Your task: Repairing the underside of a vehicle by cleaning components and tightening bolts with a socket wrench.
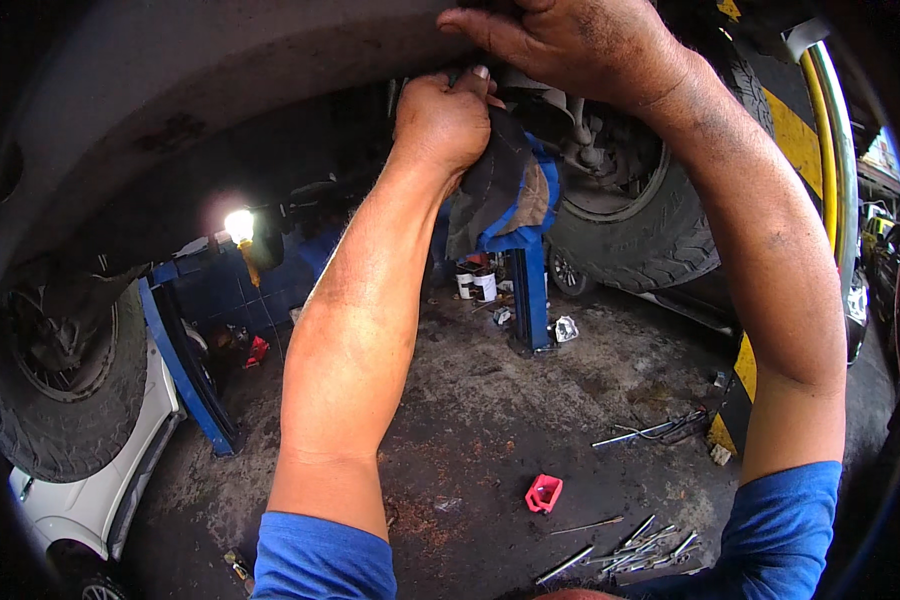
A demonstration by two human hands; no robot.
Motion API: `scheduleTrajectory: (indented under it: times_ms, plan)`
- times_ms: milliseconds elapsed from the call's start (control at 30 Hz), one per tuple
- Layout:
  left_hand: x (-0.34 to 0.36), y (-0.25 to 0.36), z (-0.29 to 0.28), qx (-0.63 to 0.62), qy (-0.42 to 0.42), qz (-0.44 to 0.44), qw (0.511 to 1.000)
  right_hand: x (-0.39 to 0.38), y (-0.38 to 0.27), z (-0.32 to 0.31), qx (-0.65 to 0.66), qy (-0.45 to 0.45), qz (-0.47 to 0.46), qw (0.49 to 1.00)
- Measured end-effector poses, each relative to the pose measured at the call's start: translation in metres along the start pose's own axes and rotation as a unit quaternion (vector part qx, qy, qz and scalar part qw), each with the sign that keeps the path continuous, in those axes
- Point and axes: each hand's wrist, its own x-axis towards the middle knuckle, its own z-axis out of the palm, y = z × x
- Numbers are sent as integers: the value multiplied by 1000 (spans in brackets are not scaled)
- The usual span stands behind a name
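Overhead, my left hand (442, 122) is closed in a pinch at the lower edge of a dark vehicle panel (220, 90). A dark grey cloth (498, 190) with blue edging and a brown patch hangs down from it; the exact grip is hidden behind the fingers. Higher and to the right, my right hand (595, 50) has its thumb stretched out leftward along the panel's underside. Its other fingers run partly out at the top edge, and nothing shows in it. Just beyond the hands are suspension parts (588, 140) and a large tyre (640, 240).
A lit work lamp (240, 226) hangs at left. Blue posts (532, 300) and a yellow-black post (795, 150) stand around the raised vehicle. Below, a red plastic piece (543, 493) and several metal tools (640, 550) lie on the stained floor. A white car (120, 460) is at left.
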Motion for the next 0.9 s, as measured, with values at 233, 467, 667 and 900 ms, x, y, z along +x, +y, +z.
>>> scheduleTrajectory:
  times_ms: [233,467,667,900]
  plan:
    - [5,-7,-2,-7,15,25,1000,4,-4,1,-35,-19,28,999]
    - [4,-23,-4,-377,-121,-77,915,2,-3,-2,-42,-37,33,998]
    - [9,-40,-2,-444,-119,-47,887,4,-5,-3,-57,-59,36,996]
    - [7,-24,1,-288,-21,-17,957,2,-4,0,-38,-19,8,999]
